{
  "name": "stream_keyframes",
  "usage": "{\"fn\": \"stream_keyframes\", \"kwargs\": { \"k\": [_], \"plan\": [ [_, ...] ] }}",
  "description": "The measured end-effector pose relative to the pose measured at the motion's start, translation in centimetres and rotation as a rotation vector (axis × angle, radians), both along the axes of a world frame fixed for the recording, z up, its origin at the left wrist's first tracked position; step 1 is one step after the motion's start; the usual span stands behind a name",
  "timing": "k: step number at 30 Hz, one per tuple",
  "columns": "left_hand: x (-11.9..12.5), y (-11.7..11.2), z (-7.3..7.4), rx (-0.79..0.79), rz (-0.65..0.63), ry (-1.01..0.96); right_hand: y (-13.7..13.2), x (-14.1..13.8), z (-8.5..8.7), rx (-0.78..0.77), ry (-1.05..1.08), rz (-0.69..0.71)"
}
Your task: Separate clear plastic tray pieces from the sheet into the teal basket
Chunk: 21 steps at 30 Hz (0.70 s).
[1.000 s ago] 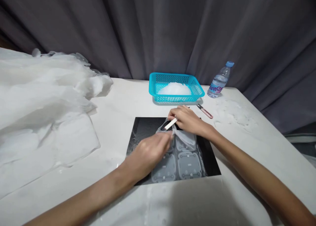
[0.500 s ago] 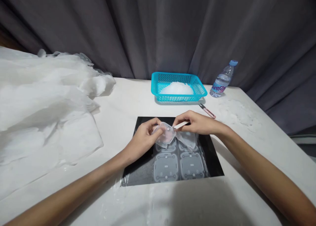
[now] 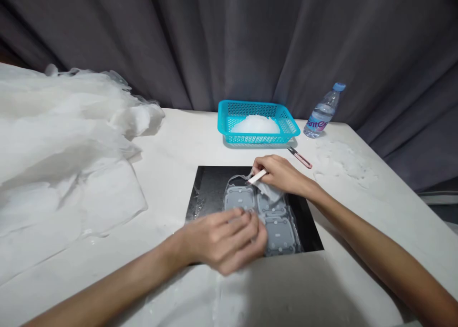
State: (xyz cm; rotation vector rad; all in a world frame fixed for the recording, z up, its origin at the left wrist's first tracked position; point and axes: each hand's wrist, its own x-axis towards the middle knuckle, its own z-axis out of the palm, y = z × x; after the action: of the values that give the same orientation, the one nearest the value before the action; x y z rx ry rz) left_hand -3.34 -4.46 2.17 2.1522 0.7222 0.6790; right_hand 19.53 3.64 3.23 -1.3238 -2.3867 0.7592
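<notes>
My right hand (image 3: 277, 172) is closed round a slim white tool (image 3: 258, 176) with a small dark tip pointing left. Crumpled translucent film (image 3: 270, 192) hangs below its fingers. Under both hands lies a black mat (image 3: 211, 184) bearing a clear sheet of rounded-square translucent pieces (image 3: 281, 236) with small holes and slots. A thin, curved strip (image 3: 236, 177) stands up at the sheet's far edge, near the tool's tip. My left hand (image 3: 229, 241) hovers over the near left of the sheet, slightly blurred, its fingers curled. Its fingertips are hidden, along with anything in them.
Behind the mat stands a turquoise basket (image 3: 257, 138) with a white heap (image 3: 255, 124) inside. Pink-handled thread snips (image 3: 299, 157) and a water bottle (image 3: 322, 112) are to its right. Translucent scraps (image 3: 345, 162) lie at far right; a large pile of translucent sheets (image 3: 71, 141) covers the left.
My left hand has come away from the translucent piece it held by the tool and moved down towards me over the near pieces. My right hand keeps the tool in nearly the same place.
</notes>
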Motion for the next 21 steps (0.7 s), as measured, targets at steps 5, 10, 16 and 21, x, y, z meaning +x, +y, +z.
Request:
{"fn": "stream_keyframes", "kwargs": {
  "k": [5,10,16,21],
  "plan": [
    [0.5,0.5,0.2,-0.271,0.334,-0.156,2.3,1.1,-0.6,0.066,0.017,-0.048],
    [0.3,2.5,-0.2,-0.514,0.348,-0.328,5.3,3.8,0.4,-0.039,0.229,-0.179],
    [0.6,2.7,-0.3,-0.607,0.358,-0.322,3.3,4.8,2.2,0.029,0.261,-0.071],
    [0.5,2.9,-0.3,-0.670,0.334,-0.359,-0.4,2.7,2.8,-0.182,0.357,0.207]
  ]
}}
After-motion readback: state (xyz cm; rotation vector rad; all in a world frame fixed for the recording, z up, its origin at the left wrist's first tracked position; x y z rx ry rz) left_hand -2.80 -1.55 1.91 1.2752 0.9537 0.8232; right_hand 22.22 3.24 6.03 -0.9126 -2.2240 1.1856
